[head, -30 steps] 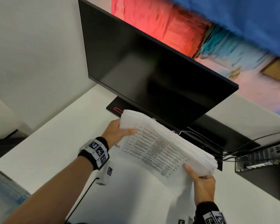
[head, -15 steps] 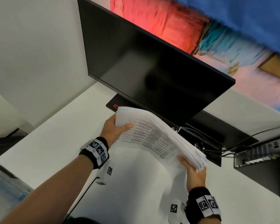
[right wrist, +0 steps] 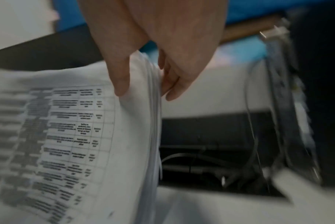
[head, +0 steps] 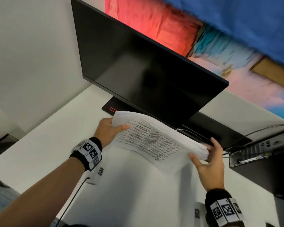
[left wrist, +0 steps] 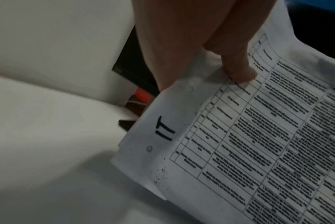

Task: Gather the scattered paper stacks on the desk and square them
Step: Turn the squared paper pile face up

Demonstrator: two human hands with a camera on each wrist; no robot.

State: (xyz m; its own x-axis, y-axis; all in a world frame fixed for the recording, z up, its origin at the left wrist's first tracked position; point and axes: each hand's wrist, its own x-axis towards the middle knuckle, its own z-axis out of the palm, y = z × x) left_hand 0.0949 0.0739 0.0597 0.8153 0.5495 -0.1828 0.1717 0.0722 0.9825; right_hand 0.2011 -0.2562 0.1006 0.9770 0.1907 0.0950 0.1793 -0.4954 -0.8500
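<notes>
A thick stack of printed paper is held tilted above the white desk, just in front of the monitor. My left hand grips its left end, thumb on the top sheet and fingers hidden behind. My right hand is at the stack's right edge with fingers straight and spread: the thumb touches the front sheet and the fingers reach behind the edge. One loose sheet hangs lower than the rest at the bottom right.
A black monitor on a flat black base stands right behind the paper. A small computer box with cables sits at the right. A black cable runs along the desk by my left forearm.
My right hand has let go of the lower right corner, opened and slid up along the right edge. The stack has risen a little and tilted flatter. My left hand keeps its grip.
</notes>
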